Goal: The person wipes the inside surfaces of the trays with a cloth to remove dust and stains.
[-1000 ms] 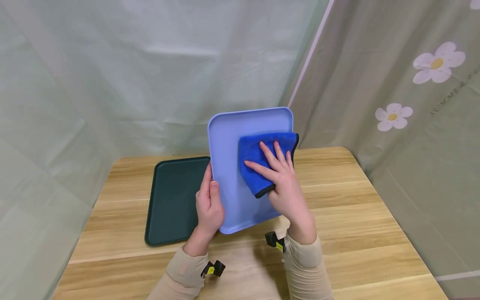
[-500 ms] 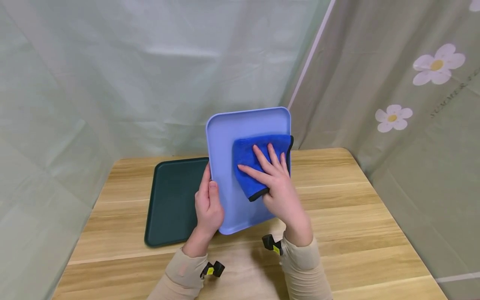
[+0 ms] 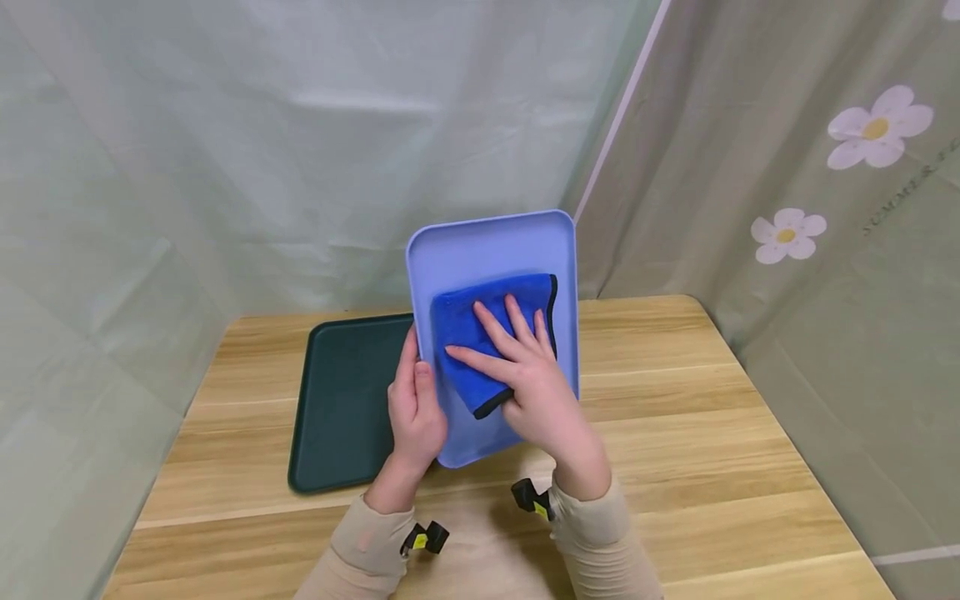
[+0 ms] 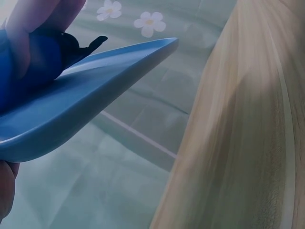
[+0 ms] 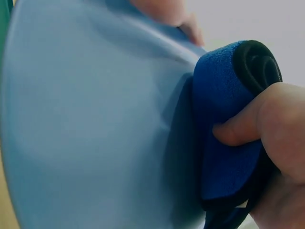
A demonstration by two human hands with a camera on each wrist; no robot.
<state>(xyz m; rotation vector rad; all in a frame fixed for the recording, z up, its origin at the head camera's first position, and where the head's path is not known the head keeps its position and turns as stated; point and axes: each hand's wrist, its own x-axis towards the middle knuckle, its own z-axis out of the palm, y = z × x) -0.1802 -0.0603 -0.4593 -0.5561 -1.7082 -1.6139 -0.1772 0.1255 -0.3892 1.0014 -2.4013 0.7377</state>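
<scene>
A light blue rectangular tray [image 3: 491,250] is held up and tilted over the table. My left hand [image 3: 416,421] grips its left edge, thumb along the near side, fingers behind. Against the tray's inner face lies a folded blue cloth [image 3: 457,321] with black trim. My right hand [image 3: 542,400] presses this cloth with spread fingers, and in the right wrist view the thumb [image 5: 238,131] pinches the folded cloth [image 5: 217,95] from the other side. The left wrist view catches the tray [image 4: 90,93] edge-on, with the cloth [image 4: 45,59] on it.
A dark green tray [image 3: 341,408] lies flat on the wooden table [image 3: 675,433], left of the held tray and partly hidden by it and the left hand. Pale curtains [image 3: 360,150] hang behind and at both sides, the right one with white flowers [image 3: 873,129].
My right hand has slid the cloth left and slightly down across the blue tray. The left hand's grip stays the same, while the tray has shifted slightly left.
</scene>
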